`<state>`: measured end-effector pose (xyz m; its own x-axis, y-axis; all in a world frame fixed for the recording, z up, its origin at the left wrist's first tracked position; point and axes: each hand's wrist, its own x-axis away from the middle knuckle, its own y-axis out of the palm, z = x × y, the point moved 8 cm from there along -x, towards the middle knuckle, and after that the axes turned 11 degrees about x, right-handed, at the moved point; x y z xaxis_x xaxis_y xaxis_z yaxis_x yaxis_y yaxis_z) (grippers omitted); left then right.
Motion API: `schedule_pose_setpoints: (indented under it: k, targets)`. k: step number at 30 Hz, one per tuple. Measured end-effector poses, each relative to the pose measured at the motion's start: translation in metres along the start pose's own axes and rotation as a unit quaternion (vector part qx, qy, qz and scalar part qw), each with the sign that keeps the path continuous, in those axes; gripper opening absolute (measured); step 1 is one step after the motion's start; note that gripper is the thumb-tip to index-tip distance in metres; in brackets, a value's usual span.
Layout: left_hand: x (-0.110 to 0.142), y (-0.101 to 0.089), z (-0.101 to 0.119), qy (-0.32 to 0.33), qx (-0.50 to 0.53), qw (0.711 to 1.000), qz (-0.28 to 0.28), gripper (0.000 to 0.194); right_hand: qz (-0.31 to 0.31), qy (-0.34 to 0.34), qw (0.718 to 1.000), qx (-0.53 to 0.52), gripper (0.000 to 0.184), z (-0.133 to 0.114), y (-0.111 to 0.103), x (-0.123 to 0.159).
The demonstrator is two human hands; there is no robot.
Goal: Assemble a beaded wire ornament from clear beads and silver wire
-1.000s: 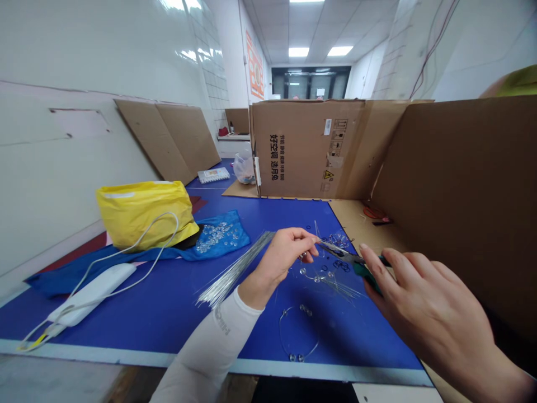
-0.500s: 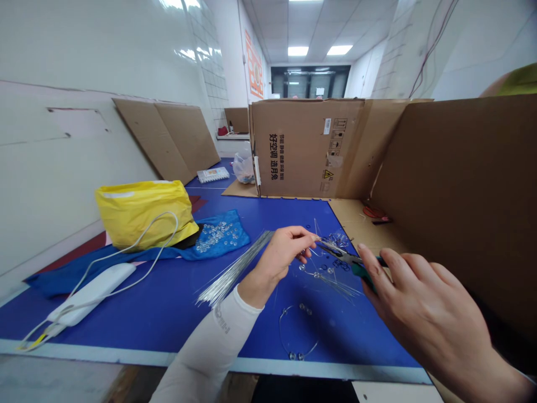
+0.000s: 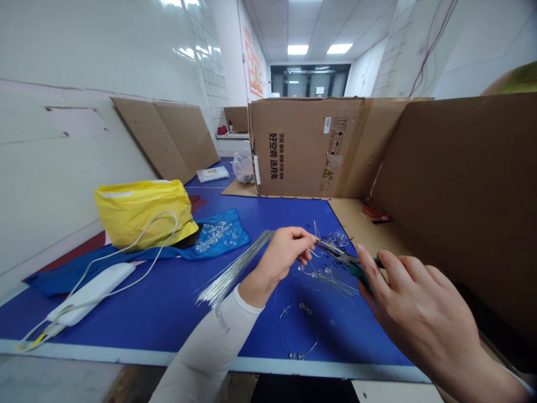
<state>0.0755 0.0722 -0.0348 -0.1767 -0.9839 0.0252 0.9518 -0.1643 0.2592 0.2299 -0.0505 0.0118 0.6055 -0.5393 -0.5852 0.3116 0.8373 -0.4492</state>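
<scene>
My left hand (image 3: pixel 289 249) is closed in a pinch on the end of a thin wire. Clear beads on a wire (image 3: pixel 314 274) show just below it; whether this is the same wire I cannot tell. My right hand (image 3: pixel 415 296) is wrapped round green-handled pliers (image 3: pixel 342 256), whose jaws point left and meet the wire at my left fingertips. On the blue table under my hands lies a wire ring with clear beads (image 3: pixel 292 355). A bundle of straight wires (image 3: pixel 237 268) lies left of my left hand, and small dark rings (image 3: pixel 335 263) are scattered behind the pliers.
More clear beads (image 3: pixel 216 236) lie on a blue cloth (image 3: pixel 239 224) beside a yellow bag (image 3: pixel 145 215). A white power strip (image 3: pixel 92 294) with its cable lies at the front left. Cardboard walls (image 3: pixel 306 148) stand behind and to the right. Red-handled scissors (image 3: pixel 373 211) rest near the corner.
The pliers and my right hand have shifted slightly to the left. The beaded wire beneath has moved slightly left too. My left hand keeps its pinch in nearly the same place.
</scene>
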Motion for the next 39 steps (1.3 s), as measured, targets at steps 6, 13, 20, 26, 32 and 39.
schedule_pose_setpoints:
  k: [6, 13, 20, 26, 32, 39]
  targets:
    - [-0.0008, -0.0009, -0.0009, 0.005, -0.009, 1.000, 0.006, 0.022, 0.002, 0.007, 1.000, 0.001, 0.044, 0.0011, -0.0014, 0.0001]
    - [-0.0011, -0.0011, -0.0009, 0.009, -0.012, 1.000, 0.003, 0.023, -0.009, 0.000, 1.000, 0.008, 0.048, 0.0000, 0.0038, 0.0015]
    - [-0.0020, -0.0005, -0.0014, 0.011, -0.013, 1.000, -0.001, 0.023, 0.000, -0.012, 1.000, 0.006, 0.048, -0.0013, 0.0033, 0.0029]
    - [-0.0033, -0.0010, -0.0026, 0.023, -0.021, 0.999, -0.012, 0.020, -0.003, -0.030, 0.999, 0.016, 0.052, -0.0033, 0.0049, 0.0048]
    - [-0.0043, -0.0006, -0.0036, 0.026, -0.020, 0.999, -0.019, 0.020, -0.004, -0.030, 0.999, 0.026, 0.053, -0.0040, 0.0052, 0.0035]
    - [-0.0056, -0.0009, -0.0062, 0.019, -0.022, 0.999, -0.029, 0.020, 0.007, -0.034, 0.999, 0.042, 0.049, -0.0052, 0.0007, 0.0026]
